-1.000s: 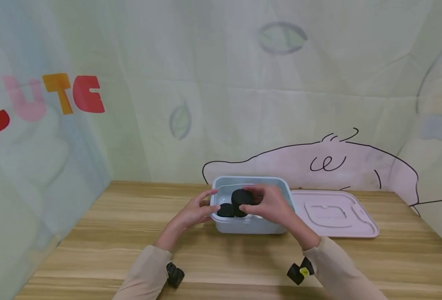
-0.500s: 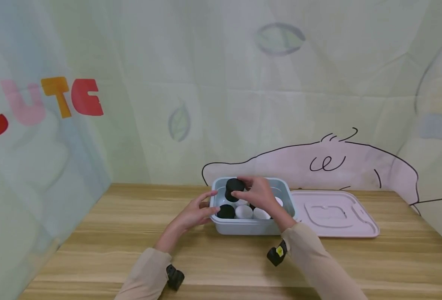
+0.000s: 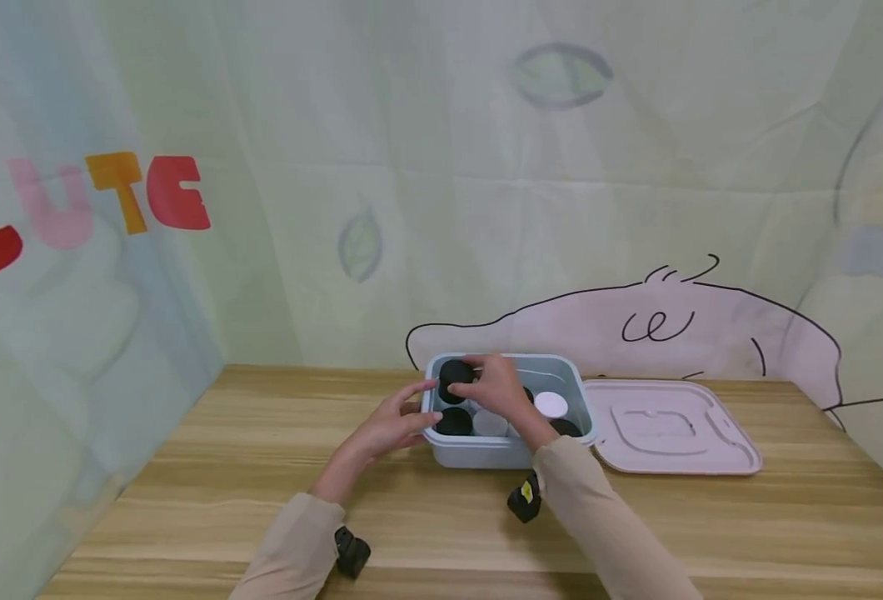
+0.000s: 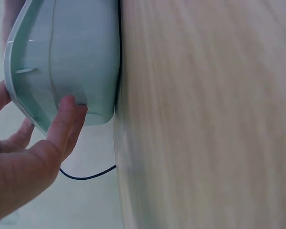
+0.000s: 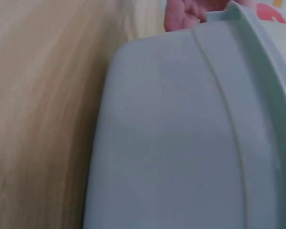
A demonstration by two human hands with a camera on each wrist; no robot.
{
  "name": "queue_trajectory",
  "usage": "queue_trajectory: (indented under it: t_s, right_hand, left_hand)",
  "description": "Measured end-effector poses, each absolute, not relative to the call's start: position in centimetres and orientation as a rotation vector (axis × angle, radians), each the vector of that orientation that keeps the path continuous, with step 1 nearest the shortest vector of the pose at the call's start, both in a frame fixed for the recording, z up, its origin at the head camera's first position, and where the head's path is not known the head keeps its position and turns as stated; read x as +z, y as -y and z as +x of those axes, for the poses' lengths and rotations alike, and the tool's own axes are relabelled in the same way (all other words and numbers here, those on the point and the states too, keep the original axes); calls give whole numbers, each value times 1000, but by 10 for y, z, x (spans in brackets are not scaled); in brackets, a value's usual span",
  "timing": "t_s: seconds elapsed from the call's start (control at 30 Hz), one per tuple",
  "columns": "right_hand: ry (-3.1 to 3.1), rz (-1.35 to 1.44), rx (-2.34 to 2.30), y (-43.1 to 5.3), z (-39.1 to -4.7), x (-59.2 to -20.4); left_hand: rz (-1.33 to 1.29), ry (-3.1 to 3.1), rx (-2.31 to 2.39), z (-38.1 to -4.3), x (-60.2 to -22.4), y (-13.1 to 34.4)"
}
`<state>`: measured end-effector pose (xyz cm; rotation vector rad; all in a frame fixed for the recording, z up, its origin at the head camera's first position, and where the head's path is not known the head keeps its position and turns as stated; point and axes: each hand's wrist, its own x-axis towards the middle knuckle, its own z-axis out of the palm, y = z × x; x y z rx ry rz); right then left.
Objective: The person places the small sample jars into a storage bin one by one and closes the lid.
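A light blue plastic box [image 3: 479, 454] stands on the table, holding several short black and white cylinders. My right hand [image 3: 500, 390] reaches over it and pinches a black cylinder [image 3: 456, 372] between thumb and fingers at the back left corner. Just in front of that sits another black cylinder [image 3: 453, 422], and a white cylinder [image 3: 551, 405] shows to the right. My left hand [image 3: 385, 427] grips the left end of the box, its fingers [image 4: 62, 121] against the outer wall in the left wrist view. The right wrist view shows mostly the box's front wall [image 5: 167, 129].
A pale pink lid [image 3: 651, 454] lies flat on the wooden table [image 3: 261, 475], close against the box's right side. A printed cloth backdrop [image 3: 449, 208] hangs behind the table. Below the box a thin dark cord [image 4: 88, 177] appears in the left wrist view.
My right hand has carried the black cylinder leftward and back, from the middle of the box to its back left corner, uncovering other cylinders. My left hand has stayed at the left end.
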<state>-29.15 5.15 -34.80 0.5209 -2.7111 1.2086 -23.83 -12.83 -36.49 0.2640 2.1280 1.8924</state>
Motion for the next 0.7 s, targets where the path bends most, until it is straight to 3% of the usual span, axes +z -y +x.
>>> queue_trajectory:
  t_s: [0.43,0.7]
  right_hand:
    - [2827,744,879,-46,-296,-351]
    - [2893,711,738,-43,-293,-352]
  left_hand:
    - [234,-2120,1901,-240,-363,127]
    - [218,-2124,1890,-238,-364,126]
